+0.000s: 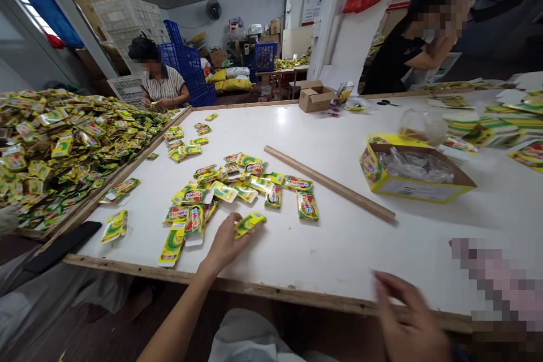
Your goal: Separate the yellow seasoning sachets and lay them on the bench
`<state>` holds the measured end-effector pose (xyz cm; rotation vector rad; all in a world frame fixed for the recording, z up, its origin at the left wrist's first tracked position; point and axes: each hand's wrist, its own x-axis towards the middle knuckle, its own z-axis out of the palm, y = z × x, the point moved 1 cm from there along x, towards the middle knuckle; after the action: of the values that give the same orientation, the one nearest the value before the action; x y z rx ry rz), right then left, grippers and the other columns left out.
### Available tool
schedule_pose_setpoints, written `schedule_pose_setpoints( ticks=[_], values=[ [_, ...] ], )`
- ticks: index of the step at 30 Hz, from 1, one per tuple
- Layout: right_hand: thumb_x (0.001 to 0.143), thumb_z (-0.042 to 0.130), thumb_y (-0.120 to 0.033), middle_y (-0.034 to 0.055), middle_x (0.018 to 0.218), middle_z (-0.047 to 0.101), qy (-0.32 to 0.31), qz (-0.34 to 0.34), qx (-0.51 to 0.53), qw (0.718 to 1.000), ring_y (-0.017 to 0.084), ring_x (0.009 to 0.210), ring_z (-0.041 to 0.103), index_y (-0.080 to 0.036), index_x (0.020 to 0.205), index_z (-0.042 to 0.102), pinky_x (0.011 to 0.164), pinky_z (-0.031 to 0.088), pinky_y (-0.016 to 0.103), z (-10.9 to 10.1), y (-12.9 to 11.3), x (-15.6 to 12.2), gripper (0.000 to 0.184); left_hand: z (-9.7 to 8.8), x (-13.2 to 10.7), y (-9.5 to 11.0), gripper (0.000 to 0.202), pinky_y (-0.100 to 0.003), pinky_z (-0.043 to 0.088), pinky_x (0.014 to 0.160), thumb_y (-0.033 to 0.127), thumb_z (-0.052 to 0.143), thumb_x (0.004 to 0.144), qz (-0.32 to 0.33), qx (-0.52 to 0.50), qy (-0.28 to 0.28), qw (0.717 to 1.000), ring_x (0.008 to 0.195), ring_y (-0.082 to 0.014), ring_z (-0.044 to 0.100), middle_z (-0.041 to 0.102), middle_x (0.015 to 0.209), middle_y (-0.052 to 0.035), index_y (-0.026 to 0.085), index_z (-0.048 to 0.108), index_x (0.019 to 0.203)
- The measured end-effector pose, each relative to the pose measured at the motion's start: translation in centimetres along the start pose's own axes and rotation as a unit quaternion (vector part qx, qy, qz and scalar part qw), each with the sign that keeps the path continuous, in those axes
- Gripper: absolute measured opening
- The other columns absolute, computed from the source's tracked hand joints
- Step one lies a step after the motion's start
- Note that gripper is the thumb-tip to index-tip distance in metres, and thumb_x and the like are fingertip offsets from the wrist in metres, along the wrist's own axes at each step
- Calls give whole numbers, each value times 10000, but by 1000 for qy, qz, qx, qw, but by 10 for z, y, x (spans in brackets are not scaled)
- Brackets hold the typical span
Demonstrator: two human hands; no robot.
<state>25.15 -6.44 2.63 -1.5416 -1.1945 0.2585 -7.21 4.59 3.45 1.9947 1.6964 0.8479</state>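
My left hand [227, 240] rests on the white table [339, 237] with its fingers pinched on a yellow and green sachet [250, 222]. Just beyond it lies a loose spread of the same sachets [237, 186]. My right hand [409, 319] hovers over the table's near wooden edge at the lower right, blurred by motion, fingers loosely spread and nothing visible in them. An open yellow carton [413, 175] lined with clear plastic stands to the right.
A long wooden stick [328, 182] lies diagonally between the sachets and the carton. A large heap of sachets [55, 141] fills the table at left. One person sits at the far left, another stands at the far right. A small cardboard box [316, 97] is at the back.
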Motion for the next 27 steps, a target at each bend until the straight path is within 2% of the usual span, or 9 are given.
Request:
schedule_pose_setpoints(
  ticks=[2,4,6,8,11,14,19,24,27],
  values=[
    [896,541,-436,87,1109,608,-129,-65,53,988,288,1013,569,-253,1054,626,896,470,430,43,-24,-7,256,-3,-12,22,285,-270,445,680,251,592,786,24,-84,-38,995,842,-193,589,601,984,-33,226,506,1056],
    [913,514,-386,79,1187,586,-224,-93,98,965,285,1113,533,-267,1138,599,971,437,443,81,-43,-14,268,-2,-20,41,290,-240,422,628,257,605,787,42,-149,-78,985,734,-155,571,602,888,0,237,504,1058],
    [919,504,-373,88,1203,583,-273,-66,140,950,274,1122,542,-256,1181,559,955,462,425,107,-49,-18,292,5,-23,53,353,-232,408,619,248,626,779,49,-200,-94,974,672,-132,539,588,812,23,237,474,1098],
    [905,530,-384,100,1164,605,-277,-7,178,944,261,1074,582,-236,1184,506,904,500,392,121,-43,-19,317,16,-24,56,451,-241,415,646,229,632,781,35,-254,-71,964,684,-132,529,580,801,25,231,402,1169],
    [875,581,-407,102,1093,635,-257,69,234,935,247,1013,622,-229,1183,413,864,522,363,124,-28,-20,394,38,-25,50,499,-268,442,713,229,620,806,2,-344,-32,939,750,-145,554,587,834,12,228,316,1202],
    [878,582,-420,104,1097,627,-263,98,273,920,235,986,635,-232,1189,384,826,537,341,120,-20,-21,414,57,-29,44,383,-287,459,760,274,609,832,-16,-393,-34,919,824,-159,583,611,899,-13,225,389,1142],
    [889,563,-436,85,1042,641,-288,81,236,924,228,934,641,-224,1155,480,777,541,313,114,-17,-10,350,68,-31,44,217,-292,481,747,353,593,853,-27,-411,-78,908,806,-178,609,659,887,-51,169,606,967],
    [886,550,-467,59,860,645,-300,55,194,932,222,811,631,-206,922,572,657,526,281,113,-18,12,264,71,-25,44,241,-301,493,770,362,665,799,-30,-448,-76,890,819,-191,628,683,881,-55,161,641,929],
    [865,580,-482,54,822,636,-283,47,204,936,216,787,622,-201,849,569,681,522,292,117,-17,17,282,74,-22,47,257,-302,495,778,368,699,765,-41,-461,-77,883,826,-191,631,682,889,-57,161,637,906]
  ],
)
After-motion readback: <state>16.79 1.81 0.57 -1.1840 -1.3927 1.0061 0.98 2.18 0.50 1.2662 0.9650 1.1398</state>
